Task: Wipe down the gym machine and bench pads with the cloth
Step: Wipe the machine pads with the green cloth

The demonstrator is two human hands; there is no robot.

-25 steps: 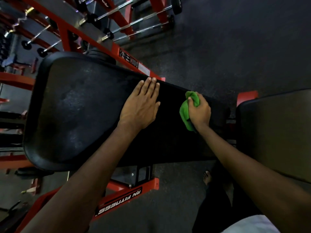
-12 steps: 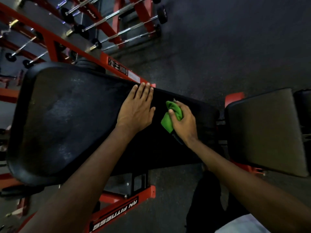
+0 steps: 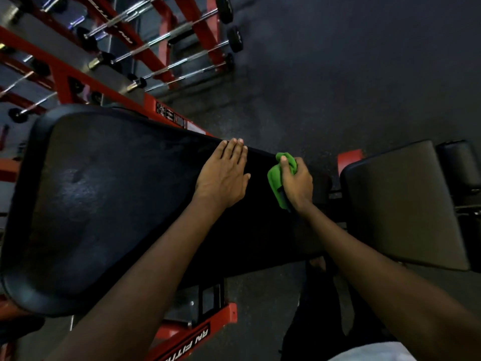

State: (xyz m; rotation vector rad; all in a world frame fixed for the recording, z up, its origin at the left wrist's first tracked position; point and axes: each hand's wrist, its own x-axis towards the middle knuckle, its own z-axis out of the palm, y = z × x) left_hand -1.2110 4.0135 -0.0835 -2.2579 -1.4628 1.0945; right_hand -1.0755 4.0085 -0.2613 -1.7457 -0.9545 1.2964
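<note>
A long black bench back pad runs across the view from the left toward the middle right. My left hand lies flat on it near its far edge, fingers straight and together. Just to the right, my right hand grips a bunched green cloth and presses it on the narrow end of the same pad. A second black seat pad sits to the right, separated by a small gap.
The bench's red steel frame shows below the pad and at its far side. A red rack of barbells stands at the upper left. Dark rubber floor stretches beyond. My leg and foot stand beneath the pad's near edge.
My right hand slid the cloth toward my left hand, then back right toward the pad's far edge. My left hand stayed flat on the pad. The view shifted slightly.
</note>
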